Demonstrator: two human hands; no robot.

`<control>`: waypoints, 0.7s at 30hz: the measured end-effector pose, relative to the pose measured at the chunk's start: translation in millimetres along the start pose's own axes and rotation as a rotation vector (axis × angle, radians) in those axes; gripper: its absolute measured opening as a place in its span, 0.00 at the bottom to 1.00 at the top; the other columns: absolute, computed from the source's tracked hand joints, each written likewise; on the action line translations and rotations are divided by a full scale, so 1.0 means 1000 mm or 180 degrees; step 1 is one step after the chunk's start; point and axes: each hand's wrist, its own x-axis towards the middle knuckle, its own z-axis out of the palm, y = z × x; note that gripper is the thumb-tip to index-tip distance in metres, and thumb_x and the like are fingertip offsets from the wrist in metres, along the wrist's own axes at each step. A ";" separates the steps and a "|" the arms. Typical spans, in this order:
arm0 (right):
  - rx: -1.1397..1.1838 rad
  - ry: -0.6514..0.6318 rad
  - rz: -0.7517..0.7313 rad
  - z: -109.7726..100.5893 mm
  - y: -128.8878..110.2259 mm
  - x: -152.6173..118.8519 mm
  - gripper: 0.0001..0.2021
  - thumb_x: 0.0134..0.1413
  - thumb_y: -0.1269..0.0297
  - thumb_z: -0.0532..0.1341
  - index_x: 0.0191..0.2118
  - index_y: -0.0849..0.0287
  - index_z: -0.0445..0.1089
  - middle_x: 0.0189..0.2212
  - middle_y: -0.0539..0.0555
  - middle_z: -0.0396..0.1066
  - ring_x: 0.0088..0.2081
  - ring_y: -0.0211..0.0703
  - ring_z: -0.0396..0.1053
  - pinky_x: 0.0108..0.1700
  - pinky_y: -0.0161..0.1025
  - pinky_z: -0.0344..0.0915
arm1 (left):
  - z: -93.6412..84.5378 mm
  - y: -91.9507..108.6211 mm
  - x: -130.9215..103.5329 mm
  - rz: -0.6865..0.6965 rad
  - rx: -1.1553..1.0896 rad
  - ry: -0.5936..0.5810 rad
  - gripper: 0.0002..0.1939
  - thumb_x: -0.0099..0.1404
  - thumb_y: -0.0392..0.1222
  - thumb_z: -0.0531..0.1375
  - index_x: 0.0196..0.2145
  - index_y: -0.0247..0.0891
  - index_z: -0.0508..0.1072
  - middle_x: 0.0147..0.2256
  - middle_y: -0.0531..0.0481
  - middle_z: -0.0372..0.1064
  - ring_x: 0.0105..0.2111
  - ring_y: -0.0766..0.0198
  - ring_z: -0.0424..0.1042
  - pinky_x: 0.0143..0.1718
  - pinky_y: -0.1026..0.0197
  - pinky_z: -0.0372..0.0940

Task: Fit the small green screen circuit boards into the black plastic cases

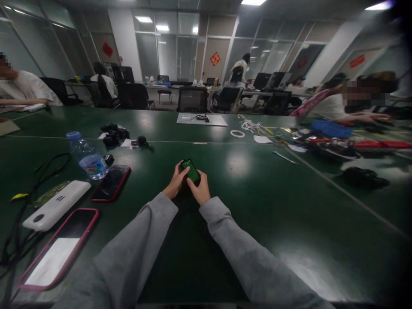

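Both my hands hold a small dark phone-like device [192, 171] with a lit green screen, just above the green table [251, 206]. My left hand [175, 181] wraps its left edge, thumb over the screen. On the other side, my right hand [201, 187] grips the lower right edge, with its thumb near the bottom of the screen. The fingers behind the device are hidden. Grey sleeves cover both forearms. To the left of my hands lies a dark-screened phone with a red edge [111, 183].
On the left are a water bottle [90, 159], a white power bank [58, 205], a pink-cased phone [61, 249] and black cables [19, 231]. Ahead lie a white board [215, 120] and a tape roll [237, 134]. Cables and tools [285, 157] spread rightward. Several people sit or stand around.
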 end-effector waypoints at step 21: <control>0.0779 -0.0573 0.0474 -0.010 -0.015 -0.001 0.18 0.54 0.65 0.55 0.52 0.57 0.59 0.50 0.59 0.58 0.51 0.47 0.61 0.55 0.51 0.61 | 0.003 0.002 -0.008 0.0636 0.0817 0.0258 0.19 0.64 0.46 0.56 0.52 0.46 0.65 0.52 0.48 0.64 0.52 0.58 0.64 0.53 0.54 0.60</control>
